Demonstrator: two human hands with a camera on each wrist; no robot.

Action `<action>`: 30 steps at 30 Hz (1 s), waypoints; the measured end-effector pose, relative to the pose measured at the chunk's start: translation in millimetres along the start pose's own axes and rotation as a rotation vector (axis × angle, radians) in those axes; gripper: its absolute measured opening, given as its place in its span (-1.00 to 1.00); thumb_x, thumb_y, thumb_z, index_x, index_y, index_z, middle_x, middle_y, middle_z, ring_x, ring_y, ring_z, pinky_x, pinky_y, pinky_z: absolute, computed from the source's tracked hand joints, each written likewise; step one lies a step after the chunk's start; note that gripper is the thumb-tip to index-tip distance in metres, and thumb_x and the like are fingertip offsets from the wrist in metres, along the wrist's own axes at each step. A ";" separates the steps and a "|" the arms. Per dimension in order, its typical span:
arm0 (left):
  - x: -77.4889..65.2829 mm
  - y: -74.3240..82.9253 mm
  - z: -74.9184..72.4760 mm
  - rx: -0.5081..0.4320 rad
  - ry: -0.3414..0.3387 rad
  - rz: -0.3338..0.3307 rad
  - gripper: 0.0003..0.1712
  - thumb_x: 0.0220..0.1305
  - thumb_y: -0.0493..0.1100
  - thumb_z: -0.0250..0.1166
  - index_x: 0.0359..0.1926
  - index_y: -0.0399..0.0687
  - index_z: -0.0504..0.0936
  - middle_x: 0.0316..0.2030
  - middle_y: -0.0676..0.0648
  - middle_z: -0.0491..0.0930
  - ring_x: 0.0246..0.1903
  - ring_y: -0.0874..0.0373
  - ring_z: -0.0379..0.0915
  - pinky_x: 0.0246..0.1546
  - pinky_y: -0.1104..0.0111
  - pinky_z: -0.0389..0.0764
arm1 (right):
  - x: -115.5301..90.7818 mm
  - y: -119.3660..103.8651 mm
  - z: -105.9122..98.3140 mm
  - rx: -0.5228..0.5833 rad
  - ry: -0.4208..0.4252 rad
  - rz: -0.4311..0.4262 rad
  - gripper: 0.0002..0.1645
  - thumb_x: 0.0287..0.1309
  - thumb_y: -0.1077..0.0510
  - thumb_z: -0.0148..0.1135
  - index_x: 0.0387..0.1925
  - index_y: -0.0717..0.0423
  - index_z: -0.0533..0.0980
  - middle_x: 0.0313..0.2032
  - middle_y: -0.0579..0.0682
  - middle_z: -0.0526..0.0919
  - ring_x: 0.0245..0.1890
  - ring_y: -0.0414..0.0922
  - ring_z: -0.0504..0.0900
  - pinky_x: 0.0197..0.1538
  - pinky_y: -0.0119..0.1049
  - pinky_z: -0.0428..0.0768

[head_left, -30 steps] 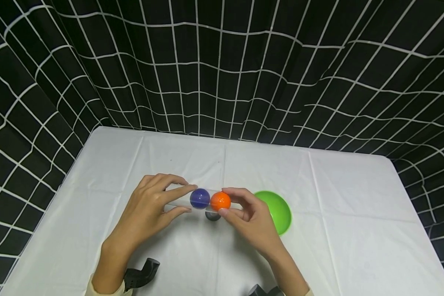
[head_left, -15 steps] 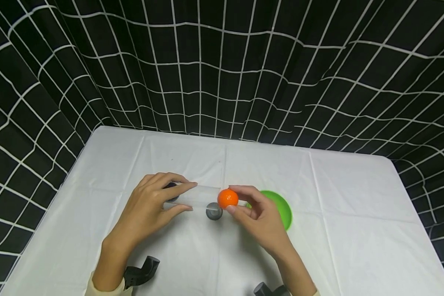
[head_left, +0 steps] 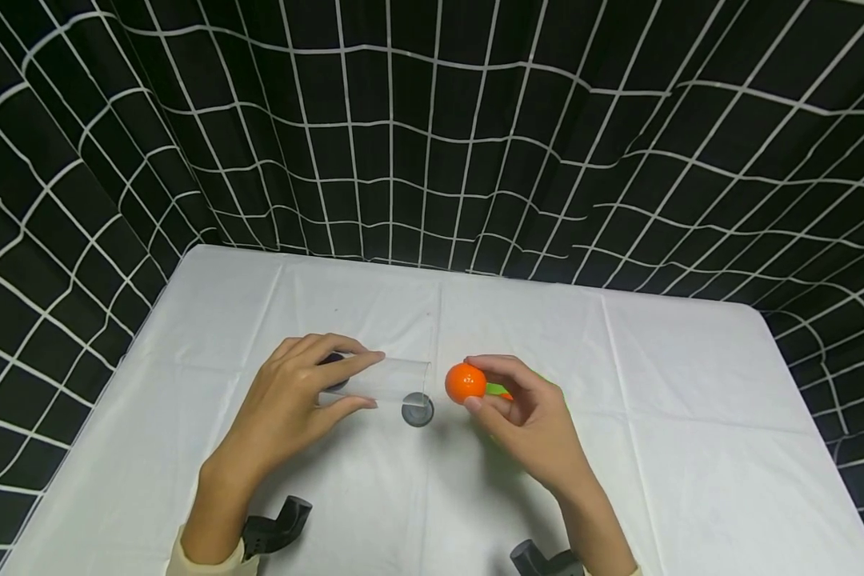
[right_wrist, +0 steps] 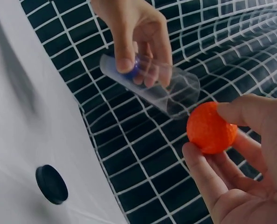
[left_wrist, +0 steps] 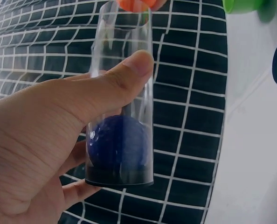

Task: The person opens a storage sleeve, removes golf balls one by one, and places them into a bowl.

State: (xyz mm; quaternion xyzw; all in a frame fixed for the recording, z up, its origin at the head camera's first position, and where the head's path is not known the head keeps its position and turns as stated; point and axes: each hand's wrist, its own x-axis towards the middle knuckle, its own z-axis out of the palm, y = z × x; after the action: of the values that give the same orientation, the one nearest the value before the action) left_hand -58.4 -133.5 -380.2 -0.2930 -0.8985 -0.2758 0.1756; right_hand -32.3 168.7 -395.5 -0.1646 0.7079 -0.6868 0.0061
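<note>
My left hand [head_left: 291, 392] grips a clear plastic tube [head_left: 403, 378] held sideways over the table, its mouth facing right. A blue golf ball [left_wrist: 119, 142] sits at the tube's closed end, partly hidden by my fingers in the head view. Between thumb and fingertips, my right hand [head_left: 536, 416] pinches an orange golf ball [head_left: 466, 383], a short gap away from the mouth of the tube. On the table, a round dark cap [head_left: 418, 411] lies just below that mouth in the head view.
Behind my right hand a green bowl [head_left: 498, 390] is mostly hidden, with a bit of something orange [head_left: 507, 396] showing in it. White cloth [head_left: 691, 448] covers the table. A black curtain [head_left: 432, 144] with white grid lines rises around it.
My right hand has moved right with the orange golf ball, away from the tube's mouth. The blue golf ball has slid left to the closed end. My left hand has barely moved.
</note>
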 end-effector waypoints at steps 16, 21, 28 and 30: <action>-0.8 -1.2 0.8 0.001 0.005 0.005 -0.44 0.12 0.10 0.61 0.18 0.25 0.78 0.01 0.08 0.73 0.06 0.09 0.67 0.27 0.10 0.57 | -4.0 -2.0 -27.8 -0.143 0.014 0.002 -0.48 0.23 0.47 0.39 0.23 0.23 0.60 0.13 -0.01 0.65 0.15 -0.18 0.71 0.10 -0.27 0.78; -1.2 -1.7 1.1 0.004 0.005 -0.001 -0.43 0.11 0.10 0.62 0.18 0.26 0.78 0.01 0.09 0.73 0.07 0.10 0.66 0.27 0.10 0.56 | -4.8 -1.8 -33.4 -0.166 0.012 -0.017 -0.51 0.24 0.48 0.38 0.20 0.26 0.60 0.11 0.00 0.66 0.11 -0.20 0.72 0.10 -0.29 0.78; -1.1 -2.5 2.2 0.005 0.004 -0.002 -0.43 0.11 0.10 0.62 0.18 0.26 0.78 0.01 0.09 0.73 0.06 0.10 0.66 0.25 0.10 0.57 | -6.0 -3.4 -41.5 -0.250 0.030 0.019 -0.51 0.21 0.45 0.43 0.17 0.17 0.61 0.10 -0.03 0.65 0.08 -0.25 0.72 0.10 -0.33 0.77; -0.9 -2.7 2.4 0.005 0.004 0.000 -0.44 0.12 0.10 0.62 0.18 0.25 0.78 0.00 0.09 0.73 0.06 0.10 0.67 0.25 0.09 0.57 | -6.2 -3.2 -43.8 -0.274 0.034 0.034 -0.51 0.20 0.43 0.46 0.15 0.14 0.62 0.09 -0.06 0.65 0.08 -0.25 0.72 0.10 -0.33 0.77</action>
State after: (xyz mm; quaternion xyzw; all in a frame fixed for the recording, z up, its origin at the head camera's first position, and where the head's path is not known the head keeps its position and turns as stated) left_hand -59.8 -134.3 -383.6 -0.2920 -0.8989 -0.2742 0.1779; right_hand -36.1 212.7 -391.2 -0.1402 0.7977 -0.5863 -0.0169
